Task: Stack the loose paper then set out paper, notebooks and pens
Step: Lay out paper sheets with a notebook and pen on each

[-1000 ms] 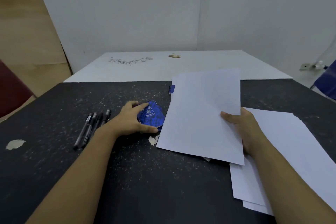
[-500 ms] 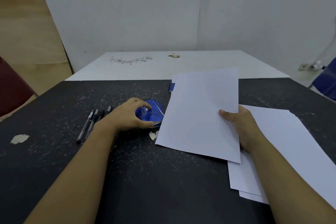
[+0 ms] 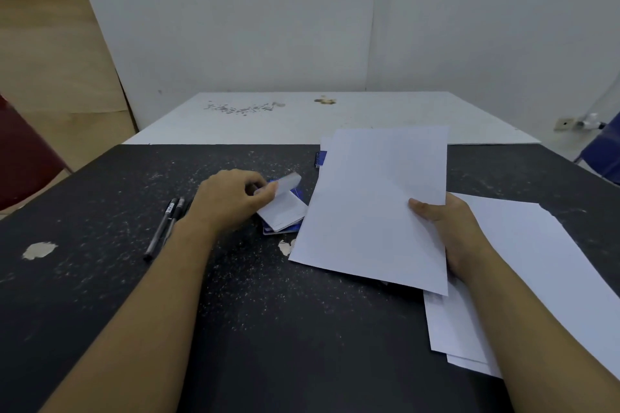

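Note:
My right hand (image 3: 446,225) grips a white sheet of paper (image 3: 375,208) by its right edge, lifted and tilted above the black table (image 3: 268,329). Under my right forearm lie more loose white sheets (image 3: 543,265), fanned unevenly. My left hand (image 3: 231,198) pinches the lifted cover of a small blue notebook (image 3: 283,213), which lies open with a white page showing. A second blue spiral notebook (image 3: 320,159) peeks out from behind the held sheet. Several black pens (image 3: 164,228) lie side by side just left of my left wrist.
A white table (image 3: 335,117) adjoins the black one at the far side, against a white wall. A dark red chair (image 3: 23,161) stands at the left, a blue one (image 3: 604,154) at the right edge. Paint chips (image 3: 39,250) mark the black surface.
My left hand has flipped the small blue notebook's cover up, exposing a white page. The right hand keeps holding the sheet in nearly the same place.

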